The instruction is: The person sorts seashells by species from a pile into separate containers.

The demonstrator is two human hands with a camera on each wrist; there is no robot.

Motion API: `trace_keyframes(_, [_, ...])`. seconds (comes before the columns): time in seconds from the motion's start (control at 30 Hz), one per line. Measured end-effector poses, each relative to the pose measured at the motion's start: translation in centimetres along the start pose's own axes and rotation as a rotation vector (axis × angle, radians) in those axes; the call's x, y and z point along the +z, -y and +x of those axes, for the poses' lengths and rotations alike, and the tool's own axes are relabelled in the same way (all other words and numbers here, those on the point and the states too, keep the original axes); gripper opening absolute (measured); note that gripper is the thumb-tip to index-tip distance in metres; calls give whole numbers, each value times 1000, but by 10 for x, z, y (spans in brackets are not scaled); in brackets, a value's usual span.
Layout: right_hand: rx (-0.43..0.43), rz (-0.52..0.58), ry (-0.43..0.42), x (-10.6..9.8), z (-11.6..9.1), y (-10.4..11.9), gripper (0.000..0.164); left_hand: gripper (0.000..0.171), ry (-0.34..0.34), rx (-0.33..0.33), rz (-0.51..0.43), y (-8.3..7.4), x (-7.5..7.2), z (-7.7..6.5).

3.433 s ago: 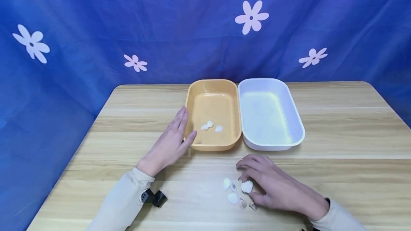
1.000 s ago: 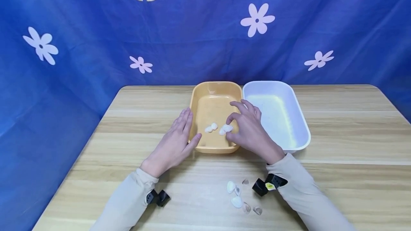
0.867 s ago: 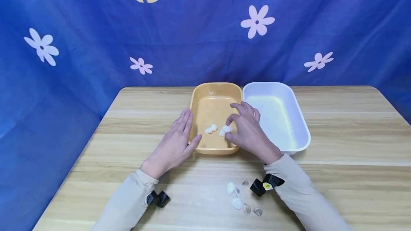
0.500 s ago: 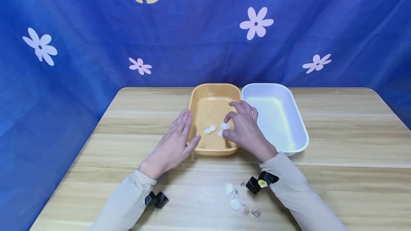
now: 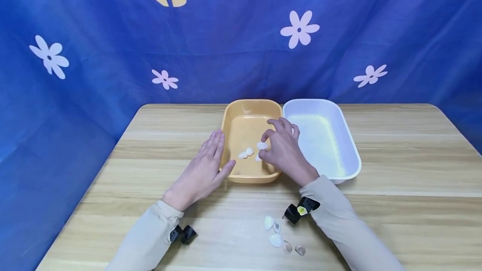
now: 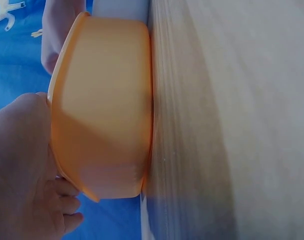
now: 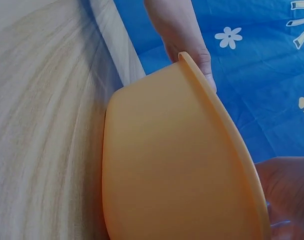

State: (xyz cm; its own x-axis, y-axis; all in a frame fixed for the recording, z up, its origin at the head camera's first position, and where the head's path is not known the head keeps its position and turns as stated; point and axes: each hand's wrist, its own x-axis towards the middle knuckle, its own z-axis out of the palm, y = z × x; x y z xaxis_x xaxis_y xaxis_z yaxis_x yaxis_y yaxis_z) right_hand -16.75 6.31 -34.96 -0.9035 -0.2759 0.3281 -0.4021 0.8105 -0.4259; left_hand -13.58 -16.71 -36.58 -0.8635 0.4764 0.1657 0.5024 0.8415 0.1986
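Note:
My right hand [image 5: 284, 147] is over the orange tray [image 5: 248, 179], with a white seashell [image 5: 262, 146] pinched between thumb and index finger. Below the pinched shell, another white shell [image 5: 258, 158] lies in the tray, partly hidden by the thumb. Two small white shells [image 5: 246, 153] lie close together to its left. Against the tray's left rim rests my left hand [image 5: 199, 170], its fingers straight. The left wrist view shows this hand [image 6: 22, 165] at the rim of the tray [image 6: 102, 100]. In the right wrist view the tray wall [image 7: 176, 160] hides the shells.
A white tray [image 5: 348, 154] stands right beside the orange one. Nearer me on the wooden table [image 5: 113, 204], several shells lie in a loose group, among them a white ribbed shell [image 5: 275, 240] and a brownish shell [image 5: 300, 250]. A blue flowered cloth [image 5: 226, 32] hangs behind.
The right hand took a white shell from the table group and carried it into the orange tray. Lately it shifted slightly away from me and left, still pinching the shell. The left hand stayed put.

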Motion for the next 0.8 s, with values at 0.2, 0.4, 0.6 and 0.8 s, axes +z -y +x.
trace_keyframes(0.2, [7,-6,-10,4,3,-2,14,75,2,6,2,0,0,1])
trace_keyframes(0.4, [6,-25,0,9,5,-2,13,76,26,-6,2,1,0,2])
trace_keyframes(0.6, [21,-27,4,12,8,-1,15,76,32,-7,-1,1,0,1])
trace_keyframes(0.8, [37,-69,20,15,11,2,16,76,22,0,-8,1,0,0])
